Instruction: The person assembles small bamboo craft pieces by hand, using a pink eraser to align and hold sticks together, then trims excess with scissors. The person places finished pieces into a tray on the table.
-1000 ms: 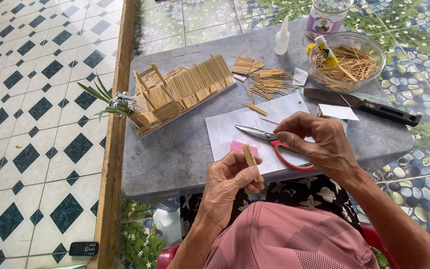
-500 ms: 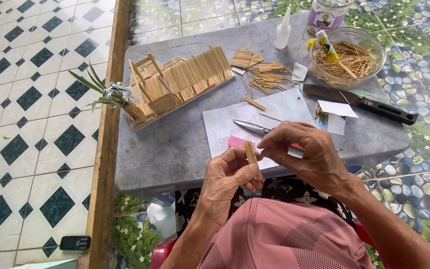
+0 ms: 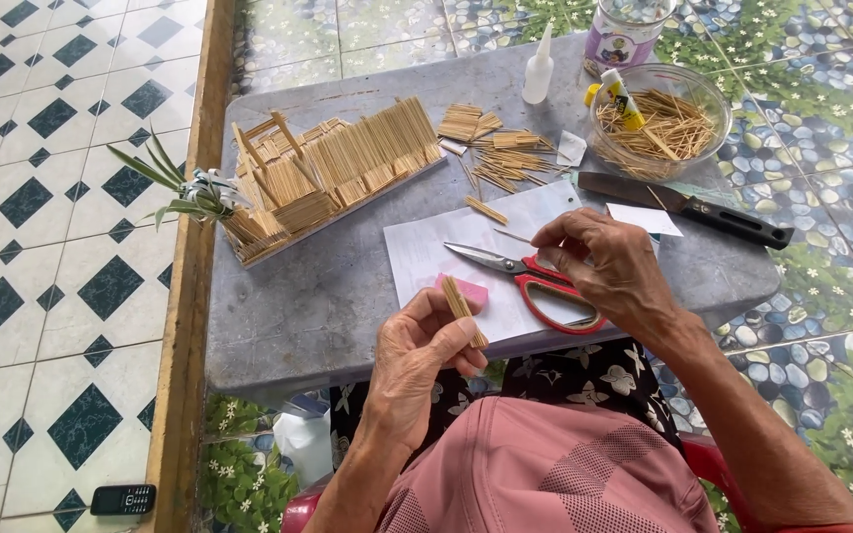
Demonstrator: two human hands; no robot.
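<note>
Lifted off scissors (image 3: 530,276), right hand (image 3: 604,266) seemingly pinches one stick (image 3: 513,236).

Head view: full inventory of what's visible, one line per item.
stick panel: one, tan, pinched in left hand
single stick: one, tan, in right fingertips
scissors: one, red handles, on paper under right hand
pink block: one, on paper
paper sheet: one, white, table centre
stick model: one, tan, table left
loose sticks: many, tan, table top
glass bowl: one, clear, holds sticks
knife: one, black handle, right
glue bottle: one, white, far edge
table: one, grey
phone: one, black, floor
left hand: closed grip
right hand: pinching
</note>
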